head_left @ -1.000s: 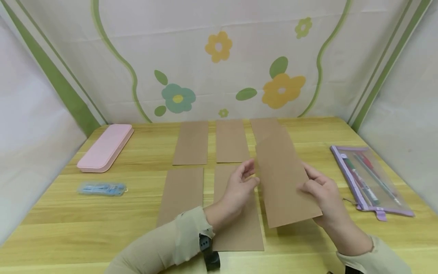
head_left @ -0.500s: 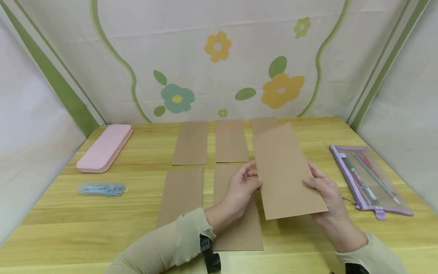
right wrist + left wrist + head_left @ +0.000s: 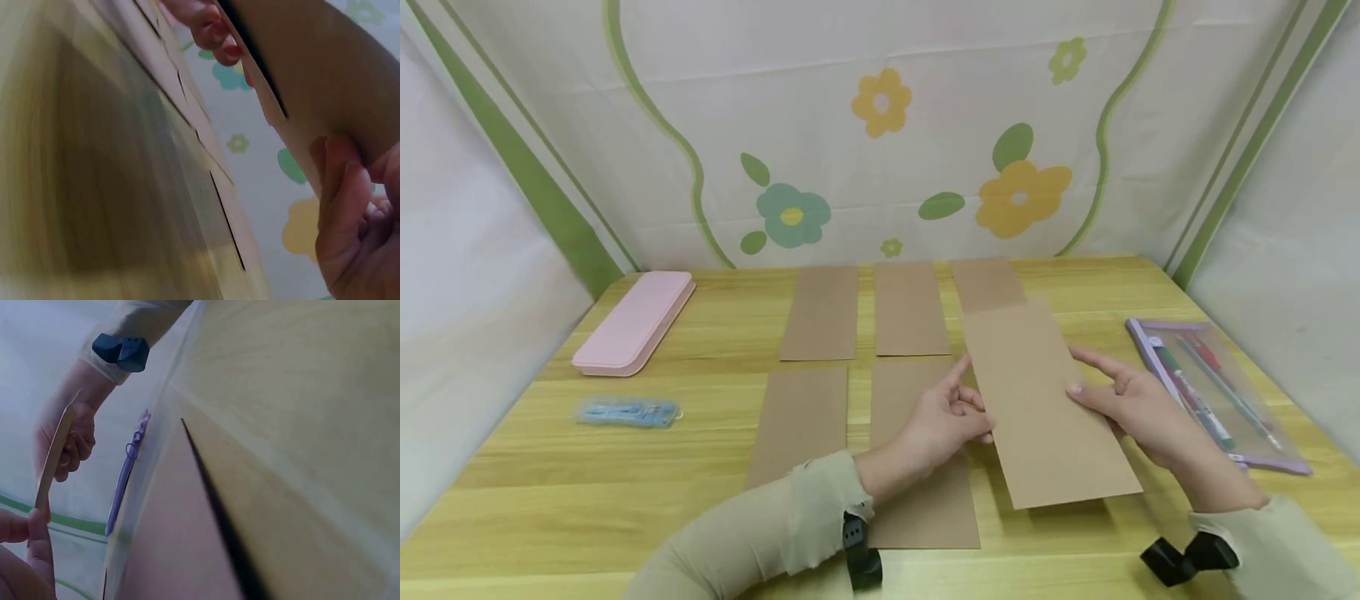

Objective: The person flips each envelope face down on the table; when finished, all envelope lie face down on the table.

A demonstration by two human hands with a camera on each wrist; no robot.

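A brown kraft-paper rectangle (image 3: 1052,408) is held tilted above the table, its near edge casting a shadow on the wood. My left hand (image 3: 936,421) pinches its left long edge with thumb and fingers, the index finger stretched along it. On the opposite edge, my right hand (image 3: 1142,408) grips with the thumb on the front face and fingers partly hidden behind. The right wrist view shows the underside of the rectangle (image 3: 319,69), with a dark slit near one edge. Several matching rectangles lie flat in two rows, among them a front middle one (image 3: 925,508) under my left forearm.
A pink pencil case (image 3: 636,321) lies at the back left of the wooden table (image 3: 587,517), with a small blue clear-wrapped item (image 3: 627,412) before it. On the right is a transparent purple-edged zip pouch (image 3: 1217,392) holding pens. A flowered curtain (image 3: 880,167) hangs behind.
The held rectangle has come slightly nearer and to the right, and its tilt has changed. My right hand has turned and shifted right, its index finger straightening; my left hand moved a little right with it.
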